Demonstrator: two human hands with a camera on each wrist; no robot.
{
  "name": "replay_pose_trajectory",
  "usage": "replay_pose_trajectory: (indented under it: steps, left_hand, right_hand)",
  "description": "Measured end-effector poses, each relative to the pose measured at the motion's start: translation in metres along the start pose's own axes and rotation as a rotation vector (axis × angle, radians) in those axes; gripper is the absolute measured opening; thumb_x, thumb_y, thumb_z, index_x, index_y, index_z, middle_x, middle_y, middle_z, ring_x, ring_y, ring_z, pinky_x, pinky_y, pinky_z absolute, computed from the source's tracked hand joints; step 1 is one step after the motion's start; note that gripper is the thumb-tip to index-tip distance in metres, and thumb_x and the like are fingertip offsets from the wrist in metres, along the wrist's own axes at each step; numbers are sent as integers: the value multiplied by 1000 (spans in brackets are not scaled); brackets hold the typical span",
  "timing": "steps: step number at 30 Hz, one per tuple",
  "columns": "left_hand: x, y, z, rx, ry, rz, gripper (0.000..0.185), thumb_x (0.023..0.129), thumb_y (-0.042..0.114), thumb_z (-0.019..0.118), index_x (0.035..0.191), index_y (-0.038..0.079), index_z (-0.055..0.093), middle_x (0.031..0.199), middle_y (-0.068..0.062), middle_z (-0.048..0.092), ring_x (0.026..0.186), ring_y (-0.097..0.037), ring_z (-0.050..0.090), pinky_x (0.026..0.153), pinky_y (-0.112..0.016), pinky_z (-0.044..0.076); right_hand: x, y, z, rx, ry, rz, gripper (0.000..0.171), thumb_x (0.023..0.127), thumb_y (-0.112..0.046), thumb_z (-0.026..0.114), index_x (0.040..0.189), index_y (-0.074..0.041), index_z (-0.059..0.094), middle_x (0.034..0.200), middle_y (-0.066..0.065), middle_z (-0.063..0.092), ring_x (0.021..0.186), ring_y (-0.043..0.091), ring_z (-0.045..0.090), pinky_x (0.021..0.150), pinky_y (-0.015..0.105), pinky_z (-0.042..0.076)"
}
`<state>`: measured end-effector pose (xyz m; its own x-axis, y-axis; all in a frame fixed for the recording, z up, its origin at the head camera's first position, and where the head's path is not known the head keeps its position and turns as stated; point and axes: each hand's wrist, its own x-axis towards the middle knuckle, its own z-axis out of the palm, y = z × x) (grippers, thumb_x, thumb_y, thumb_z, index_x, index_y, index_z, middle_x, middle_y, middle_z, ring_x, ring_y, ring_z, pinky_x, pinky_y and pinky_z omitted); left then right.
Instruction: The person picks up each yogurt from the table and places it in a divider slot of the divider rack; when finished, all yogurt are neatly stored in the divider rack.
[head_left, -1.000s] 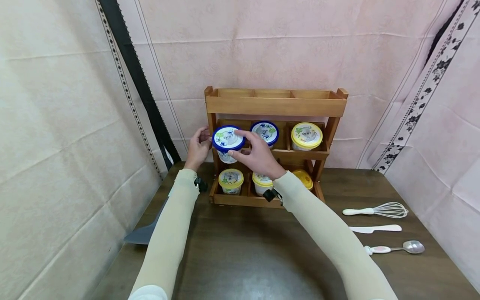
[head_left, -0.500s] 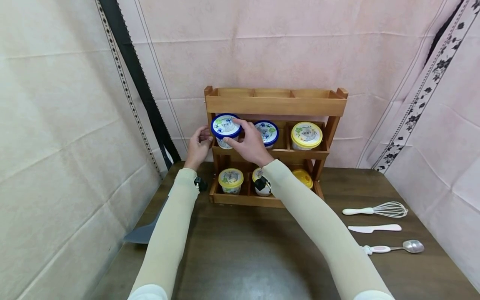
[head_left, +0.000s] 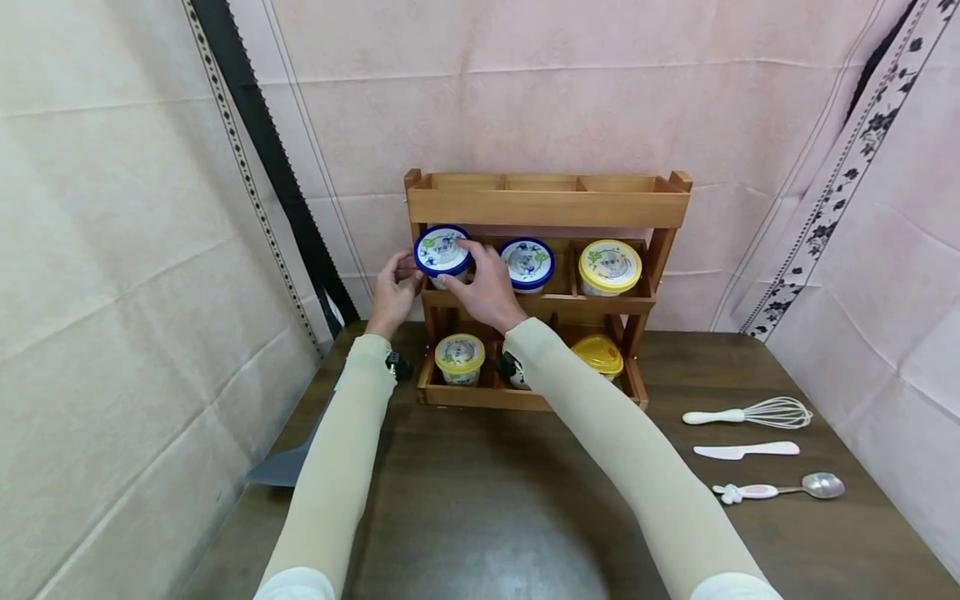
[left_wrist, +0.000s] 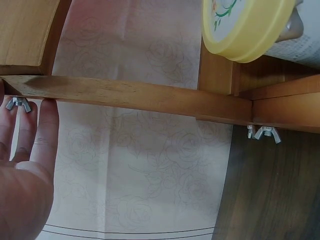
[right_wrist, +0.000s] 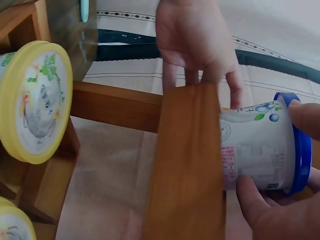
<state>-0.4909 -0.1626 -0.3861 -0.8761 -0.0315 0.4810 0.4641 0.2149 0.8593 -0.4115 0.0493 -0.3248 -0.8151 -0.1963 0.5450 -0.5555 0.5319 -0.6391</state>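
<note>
Blue-lidded cup sits at the left compartment of the middle shelf of the wooden rack, its lid tilted toward you. Your right hand grips it: fingers curled over the lid's rim, thumb under the body, as the right wrist view confirms. Your left hand rests against the rack's left upright, fingers straight and close together, touching the wood and holding nothing.

Edges: the top shelf's front rail lies just above the cup's lid, and the left upright stands just beside it; room there is tight. The middle shelf's front rail runs under the cup.

Neighbours on the same shelf: a second blue-lidded cup just beside your right hand, and a yellow-lidded cup in the right compartment. On the bottom shelf, a yellow-lidded cup stands at the left and another at the right; your right sleeve hides most of the middle one.

On the dark table, well apart to your right, lie a whisk, a white knife and a spoon. A grey spatula blade lies at the table's left edge.
</note>
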Motion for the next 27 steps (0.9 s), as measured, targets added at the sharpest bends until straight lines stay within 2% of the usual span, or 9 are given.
replay_pose_trajectory:
  steps: [3, 10, 19, 27]
  left_hand:
    - [0, -1, -2, 6, 12, 18, 42, 104, 13, 67, 146, 19, 60, 129, -10, 64, 117, -23, 64, 93, -36, 59]
    - [-1, -6, -6, 9, 19, 25, 43, 104, 9, 66, 146, 17, 59, 131, -12, 65, 118, -25, 64, 93, -36, 60]
    - [-2, -7, -9, 24, 26, 32, 42, 104, 8, 64, 145, 17, 60, 131, -12, 65, 118, -26, 65, 96, -39, 59]
    - [-3, -8, -6, 19, 35, 38, 43, 103, 8, 65, 145, 16, 60, 132, -14, 65, 119, -28, 65, 98, -39, 57]
  right_hand:
    - [-2, 3, 5, -23, 1, 12, 70, 97, -37, 78, 156, -14, 49, 143, 15, 56, 116, 32, 57, 92, 37, 52]
    - [-6, 9, 16, -89, 10, 39, 71, 96, -43, 78, 153, -14, 48, 150, 13, 54, 135, 29, 54, 116, 48, 47]
    - [-7, 7, 20, -167, -17, 48, 68, 99, -44, 74, 152, -10, 48, 150, 14, 58, 137, 32, 57, 115, 48, 48]
    - [-15, 1, 9, -123, -38, 55, 63, 100, -40, 73, 152, -12, 50, 153, 11, 58, 140, 30, 56, 117, 46, 47]
